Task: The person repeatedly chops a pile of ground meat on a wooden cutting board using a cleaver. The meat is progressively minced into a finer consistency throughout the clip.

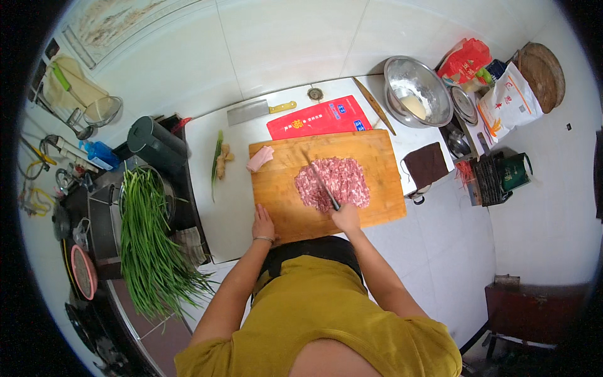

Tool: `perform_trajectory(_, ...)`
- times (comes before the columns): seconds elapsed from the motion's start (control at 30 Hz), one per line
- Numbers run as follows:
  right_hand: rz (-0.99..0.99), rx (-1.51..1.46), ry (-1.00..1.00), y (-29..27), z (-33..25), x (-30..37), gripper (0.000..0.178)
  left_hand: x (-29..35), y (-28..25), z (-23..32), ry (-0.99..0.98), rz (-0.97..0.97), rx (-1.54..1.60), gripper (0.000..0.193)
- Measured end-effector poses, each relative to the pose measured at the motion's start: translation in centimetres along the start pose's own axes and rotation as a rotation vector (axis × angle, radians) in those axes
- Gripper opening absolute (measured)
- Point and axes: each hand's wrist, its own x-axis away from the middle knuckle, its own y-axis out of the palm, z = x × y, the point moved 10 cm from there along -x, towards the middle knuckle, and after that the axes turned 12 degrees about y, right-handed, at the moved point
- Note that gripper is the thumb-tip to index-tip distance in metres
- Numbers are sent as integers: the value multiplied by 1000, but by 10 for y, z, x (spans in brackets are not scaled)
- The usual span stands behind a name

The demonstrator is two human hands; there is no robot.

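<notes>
My right hand (346, 218) is closed round the dark handle of a knife (321, 181). Its blade stands nearly edge-on over a spread of minced meat (343, 180), which lies on a wooden cutting board (276, 188). At the board's near left edge rests my left hand (264, 225), fingers laid out flat, holding nothing. A pale pink piece of meat or fat (260, 158) sits on the board's far left corner. Just left of the board are a piece of ginger (223, 161) and a green onion (216, 157).
Beyond the board lie a cleaver (248, 112), a red printed sheet (314, 119) and a tapered rolling pin (375, 106). A steel bowl (402, 72) holds dough (413, 107). A dark cloth (427, 165) hangs at the right edge. Long green chives (151, 245) spill over the left counter.
</notes>
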Motion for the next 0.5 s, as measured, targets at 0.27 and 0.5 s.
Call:
perform_trajectory(0.27, 6, -29, 100, 50, 56, -33, 43, -6, 5, 0, -12, -38, -44, 109)
perform_trajectory(0.5, 176, -429, -97, -44, -3, 16, 28, -2, -9, 5, -41, -60, -39, 115)
